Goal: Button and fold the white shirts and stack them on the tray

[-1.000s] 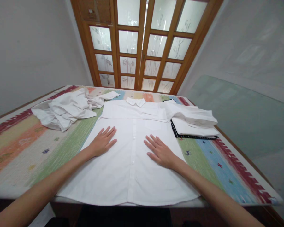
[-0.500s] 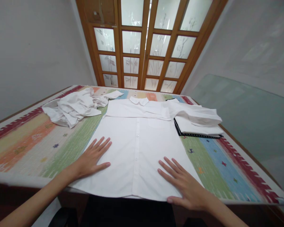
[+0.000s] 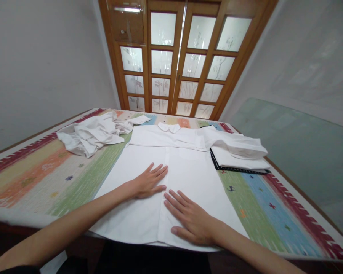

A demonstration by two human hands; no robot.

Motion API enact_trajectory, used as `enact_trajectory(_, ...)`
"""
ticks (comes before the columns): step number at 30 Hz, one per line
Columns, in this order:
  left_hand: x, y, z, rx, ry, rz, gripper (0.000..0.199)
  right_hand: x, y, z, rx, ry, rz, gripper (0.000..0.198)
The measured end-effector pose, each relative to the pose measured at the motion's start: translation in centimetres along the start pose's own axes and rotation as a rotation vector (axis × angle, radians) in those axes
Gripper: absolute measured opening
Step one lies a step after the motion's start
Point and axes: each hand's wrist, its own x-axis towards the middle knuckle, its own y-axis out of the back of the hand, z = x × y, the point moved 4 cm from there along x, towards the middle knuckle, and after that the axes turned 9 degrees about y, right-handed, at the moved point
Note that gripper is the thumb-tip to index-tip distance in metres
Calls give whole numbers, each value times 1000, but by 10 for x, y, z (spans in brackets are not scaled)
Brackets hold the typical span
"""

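Note:
A white button-up shirt (image 3: 197,179) lies front up on the table, its collar at the far side and its hem over the near edge. My left hand (image 3: 151,180) rests flat on it beside the button strip, fingers outstretched and holding nothing. Lower down and to the right, my right hand (image 3: 188,217) also lies flat on the cloth, fingers stretched toward the strip. The shirt's right-side sleeve (image 3: 237,144) stretches over a stack of folded clothes (image 3: 242,163) with a black dotted edge. Part of the button strip is hidden under my fingers.
A crumpled white garment (image 3: 88,133) lies at the far left of the table. Under everything is a striped, patterned tablecloth (image 3: 45,190). A pale glass-like panel (image 3: 297,144) leans at the right wall, and wooden doors with glass panes (image 3: 161,61) stand behind.
Both hands have slid inward over the shirt to its middle, the left one to the right and the right one to the left. The camera view has tilted up slightly.

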Motion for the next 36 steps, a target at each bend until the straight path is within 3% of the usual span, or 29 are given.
enact_trajectory(3,20,1,-10,-3,34,36,66,2,2,-10,38,44,-20,68)
enact_trajectory(6,21,1,-13,12,45,71,67,-3,9,-21,88,96,-43,67)
enact_trajectory(10,-1,-2,-4,41,36,94,71,-6,23,-33,212,140,-95,66)
enact_trajectory(14,-32,-6,13,15,-38,94,76,-9,37,-30,473,100,-128,59)
enact_trajectory(18,-56,-4,29,-51,-57,30,83,-22,53,16,566,-192,140,44)
enact_trajectory(22,-68,5,43,-124,-92,-18,86,-54,88,103,524,-583,640,38)
enact_trajectory(24,-67,10,45,-158,-84,-9,75,-75,108,146,583,-760,896,35)
enact_trajectory(26,-59,16,41,-193,-56,28,54,-95,124,179,618,-925,1059,34)
enact_trajectory(30,-23,25,17,-186,13,177,42,-125,142,216,648,-1187,1160,48)
enact_trajectory(33,21,27,-15,-112,139,252,48,-138,140,229,704,-1243,1184,60)
enact_trajectory(36,67,25,-50,-92,277,250,50,-147,132,241,745,-1260,1266,75)
